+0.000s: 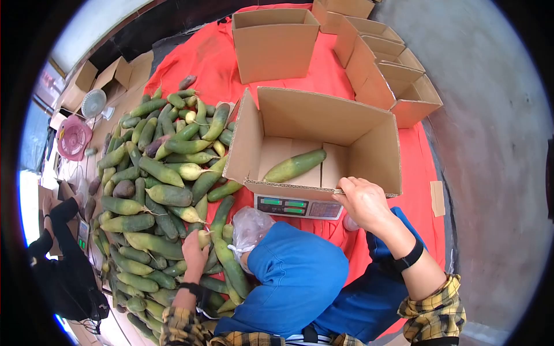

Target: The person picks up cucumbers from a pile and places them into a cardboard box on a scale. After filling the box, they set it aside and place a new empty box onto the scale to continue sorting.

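Note:
An open cardboard box [329, 112] stands on a digital scale [297, 206] in front of me. Inside it, a single green radish [295, 165] lies aslant on the bottom. My right hand [365, 200] grips the box's near rim toward its right corner, thumb and fingers over the edge. To the left spreads a big pile of green radishes [167, 196], some of them dark purple. My left hand [195, 256] is down at the pile's near right side, its fingers closed around the pale end of a radish [203, 237]; the rest of that radish is hidden.
Red cloth [202, 55] covers the floor under the box. Another open carton [276, 43] stands behind, with several more cartons [398, 75] at the back right. At far left, another person [66, 248] works beside a second scale [83, 233]; a pink basket [74, 137] lies behind.

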Action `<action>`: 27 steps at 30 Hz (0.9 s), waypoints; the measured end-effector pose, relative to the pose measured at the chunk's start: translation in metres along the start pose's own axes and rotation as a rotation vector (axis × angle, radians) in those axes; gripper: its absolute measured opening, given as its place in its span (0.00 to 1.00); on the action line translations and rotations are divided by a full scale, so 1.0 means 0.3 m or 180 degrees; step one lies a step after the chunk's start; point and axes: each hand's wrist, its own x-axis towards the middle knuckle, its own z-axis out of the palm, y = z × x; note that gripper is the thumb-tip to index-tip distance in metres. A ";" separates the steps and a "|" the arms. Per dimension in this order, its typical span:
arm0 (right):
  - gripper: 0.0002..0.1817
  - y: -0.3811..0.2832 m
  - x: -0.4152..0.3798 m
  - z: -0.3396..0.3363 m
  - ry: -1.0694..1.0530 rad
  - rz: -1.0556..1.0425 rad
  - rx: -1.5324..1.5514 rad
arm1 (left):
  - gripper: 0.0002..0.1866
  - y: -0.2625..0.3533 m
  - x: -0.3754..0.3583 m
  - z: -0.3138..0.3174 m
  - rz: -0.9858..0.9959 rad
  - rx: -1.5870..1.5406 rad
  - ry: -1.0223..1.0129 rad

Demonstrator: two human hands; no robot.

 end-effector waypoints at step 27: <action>0.11 0.016 -0.010 0.022 0.0120 -0.0090 -0.0074 | 0.13 0.154 0.015 -0.226 -0.0328 -0.1271 0.0246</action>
